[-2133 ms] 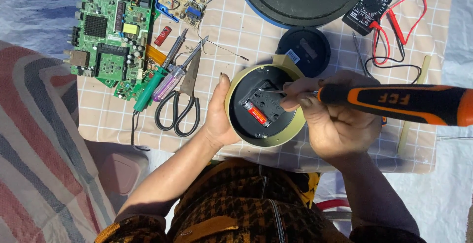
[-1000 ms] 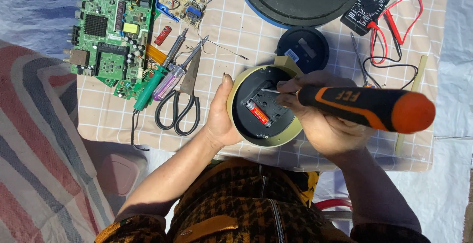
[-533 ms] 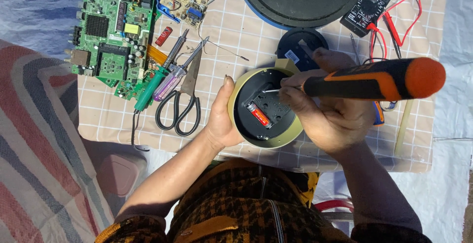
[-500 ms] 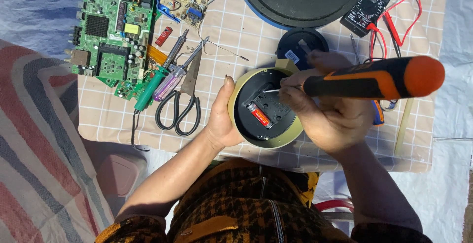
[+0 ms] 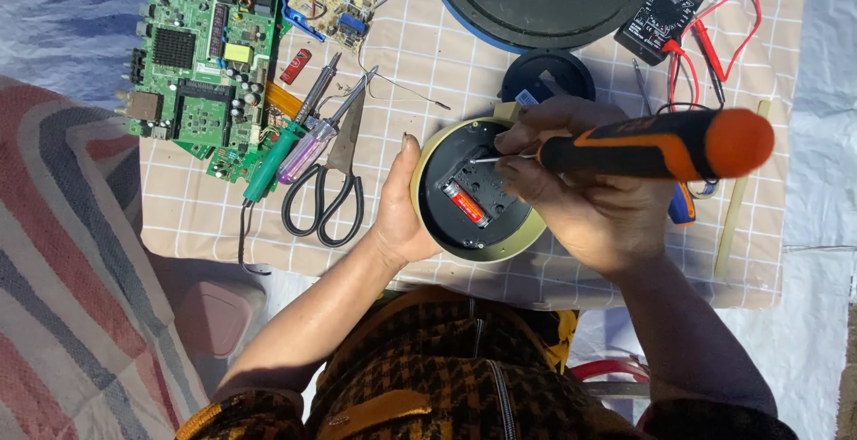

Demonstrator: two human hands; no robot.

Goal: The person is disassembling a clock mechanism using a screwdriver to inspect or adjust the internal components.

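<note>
the right hand [image 5: 589,217], gripping the screwdriver [image 5: 652,144], is swinging its handle up toward 3 o'clock while the left hand [image 5: 400,208] is clasping the clock [image 5: 478,192].

You see the work from one camera on your own head, looking almost straight down from close above onto the checked cloth [image 5: 428,74], with your chest and forearms entering from the bottom edge. Your left hand [image 5: 402,208] and right hand [image 5: 580,199] sit near the centre of the frame, the green circuit board [image 5: 196,56] lies upper left, and the multimeter [image 5: 665,12] upper right. There is no second view, so nothing overlaps.
</note>
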